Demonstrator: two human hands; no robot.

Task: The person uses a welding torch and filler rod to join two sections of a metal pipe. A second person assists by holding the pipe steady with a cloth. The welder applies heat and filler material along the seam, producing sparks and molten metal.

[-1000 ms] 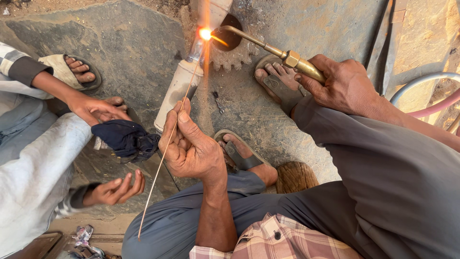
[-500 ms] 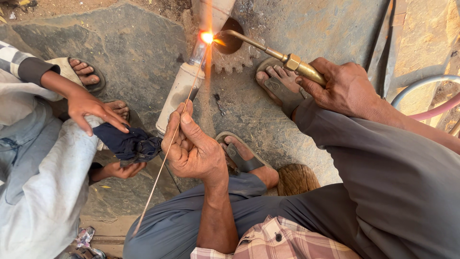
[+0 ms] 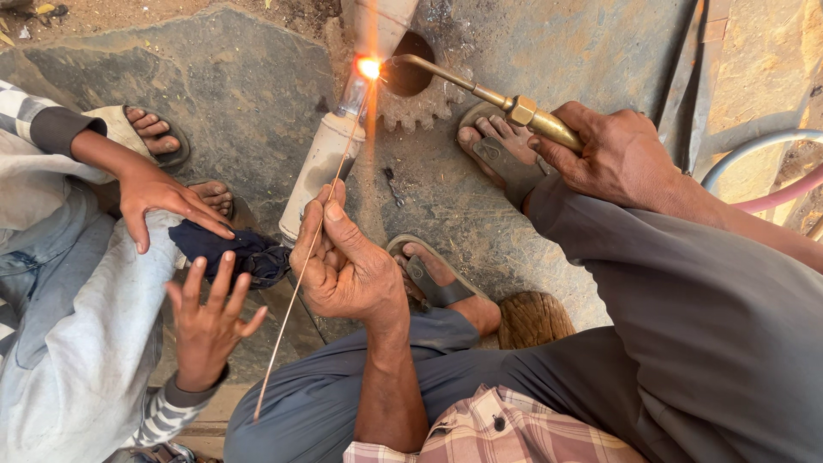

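My left hand (image 3: 343, 261) pinches a thin filler rod (image 3: 296, 287) whose tip reaches the bright flame (image 3: 369, 67). My right hand (image 3: 613, 154) grips a brass gas torch (image 3: 489, 93) whose bent nozzle points at that glowing spot. The flame sits on the narrow neck between two pale metal cylinders, one nearer me (image 3: 321, 167) and one at the top (image 3: 381, 21). A toothed gear (image 3: 420, 99) lies on the stone slab under the torch nozzle.
To my left another person crouches with both hands (image 3: 167, 197) (image 3: 210, 321) spread above a dark blue cloth (image 3: 231, 249). Sandalled feet (image 3: 497, 150) (image 3: 441, 279) rest on the grey slab (image 3: 240, 94). Hoses (image 3: 767, 167) curve at the right edge.
The other person's lower hand rose from the ground and now hovers with fingers spread. Their upper hand shifted slightly. My hands, rod and torch keep at the joint.
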